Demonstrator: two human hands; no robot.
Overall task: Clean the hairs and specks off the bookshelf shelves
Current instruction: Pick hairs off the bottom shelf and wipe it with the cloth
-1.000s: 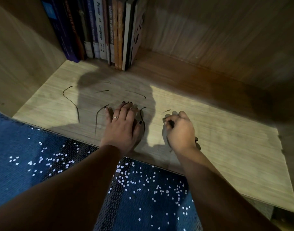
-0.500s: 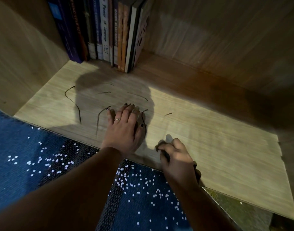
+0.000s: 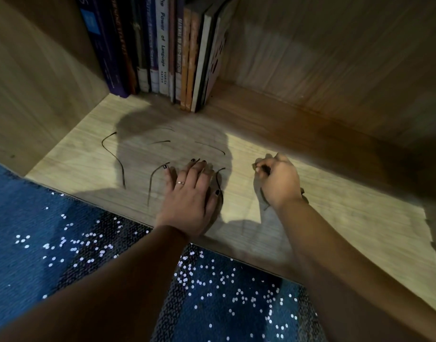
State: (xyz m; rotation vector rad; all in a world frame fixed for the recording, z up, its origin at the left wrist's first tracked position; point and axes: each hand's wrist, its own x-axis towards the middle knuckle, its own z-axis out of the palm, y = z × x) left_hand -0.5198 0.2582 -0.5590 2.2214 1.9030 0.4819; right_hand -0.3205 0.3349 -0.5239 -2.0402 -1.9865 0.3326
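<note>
The light wooden shelf board [image 3: 335, 213] carries several dark hairs: a long curved hair [image 3: 113, 156] at the left, another hair [image 3: 152, 180] by my little finger, a thin hair [image 3: 209, 145] further back and one hair [image 3: 218, 178] beside my thumb. My left hand [image 3: 189, 193] lies flat on the board with its fingers straight. To its right, my right hand [image 3: 278, 180] is curled round a small dark object [image 3: 263, 169] and holds it down against the board. What that object is cannot be told.
A row of upright books [image 3: 162, 50] stands at the back left of the shelf. Wooden walls close the left side [image 3: 34, 95] and the back [image 3: 335, 58]. Below the shelf edge lies a blue carpet [image 3: 63, 255] strewn with small white specks.
My right hand drew back to the shelf's front edge and has now come forward again to where a short hair lay. That short hair is no longer visible. My left hand stayed put.
</note>
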